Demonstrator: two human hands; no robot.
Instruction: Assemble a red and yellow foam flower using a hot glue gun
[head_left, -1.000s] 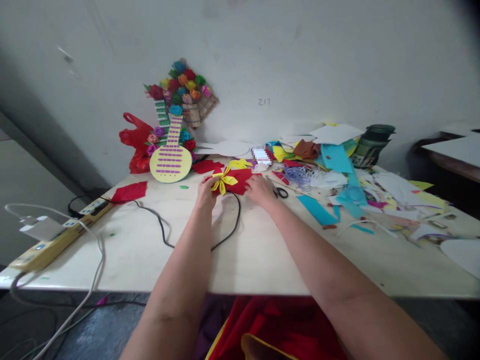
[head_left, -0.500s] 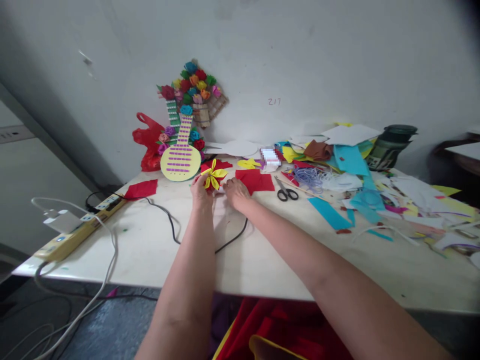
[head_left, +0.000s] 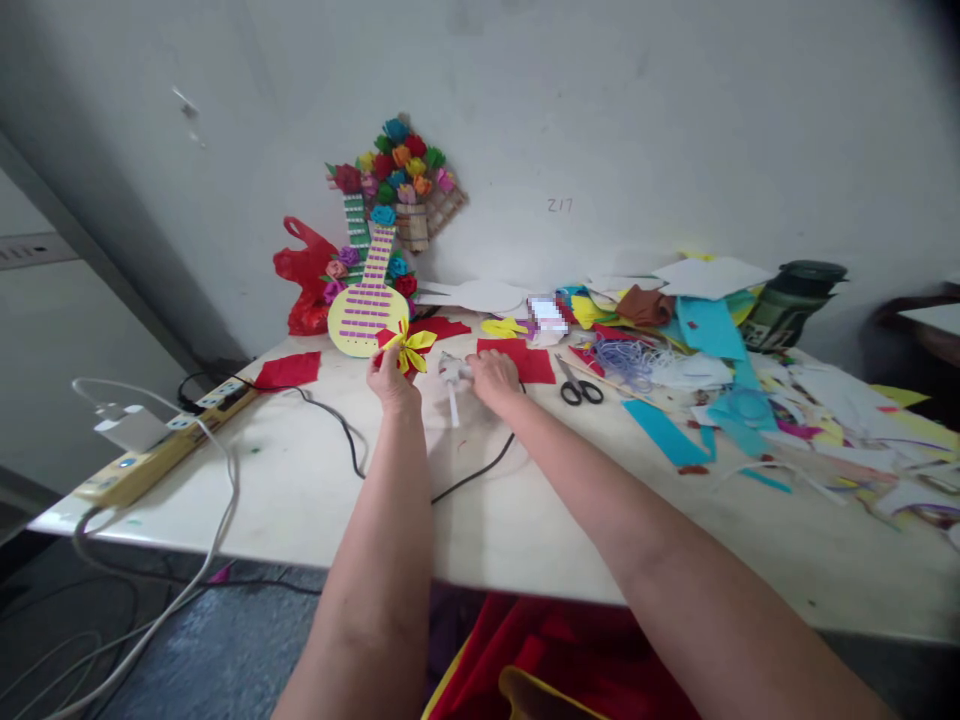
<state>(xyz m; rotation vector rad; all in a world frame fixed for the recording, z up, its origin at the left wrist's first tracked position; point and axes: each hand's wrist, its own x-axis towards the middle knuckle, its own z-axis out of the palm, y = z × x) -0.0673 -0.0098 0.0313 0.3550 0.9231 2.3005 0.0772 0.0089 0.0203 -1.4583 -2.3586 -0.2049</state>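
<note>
My left hand [head_left: 393,382] pinches a yellow and red paper flower [head_left: 411,348] and holds it up above the table, in front of the guitar-shaped craft piece. My right hand [head_left: 493,378] is closed on a small white glue gun [head_left: 454,370], with a pale stick-like part pointing down from it. A black cord [head_left: 487,466] curves across the tabletop below that hand. Red crepe paper pieces [head_left: 540,366] lie just behind and right of it. Black-handled scissors [head_left: 580,388] rest to its right.
A yellow guitar-shaped craft [head_left: 358,322] leans near the wall among paper flowers [head_left: 405,165]. On the left lies a power strip [head_left: 150,462] with cables. Paper scraps [head_left: 840,430], string [head_left: 626,360] and a dark green bottle [head_left: 795,305] crowd the right side.
My hands have moved apart. The left has shifted left with the flower, and the right has drawn right, with the white glue gun now showing between them. The view has shifted slightly.
</note>
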